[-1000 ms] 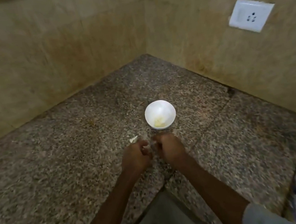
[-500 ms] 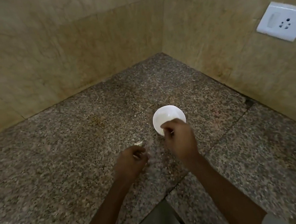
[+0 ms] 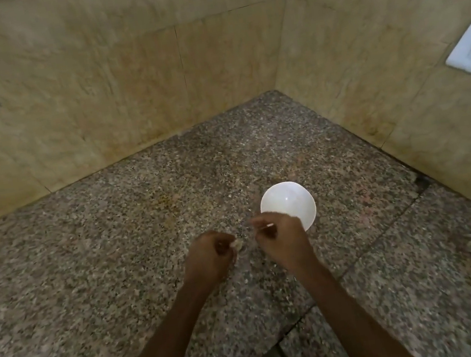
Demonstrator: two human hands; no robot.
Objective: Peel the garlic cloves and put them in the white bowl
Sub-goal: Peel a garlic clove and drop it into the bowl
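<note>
We see a speckled granite counter [image 3: 117, 258] in a corner of beige tiled walls, and the white bowl [image 3: 289, 202] stands on it, a little in front of that corner. Just in front of the bowl, our right hand [image 3: 284, 240] covers its near rim and pinches a thin pale sliver, maybe garlic skin [image 3: 266, 226]. To the left of the bowl, our left hand [image 3: 210, 258] is curled, with a pale garlic clove [image 3: 236, 243] at its fingertips.

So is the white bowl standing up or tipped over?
Standing up. The white bowl sits on the counter with its round opening facing upward, just beyond the right hand.
</note>
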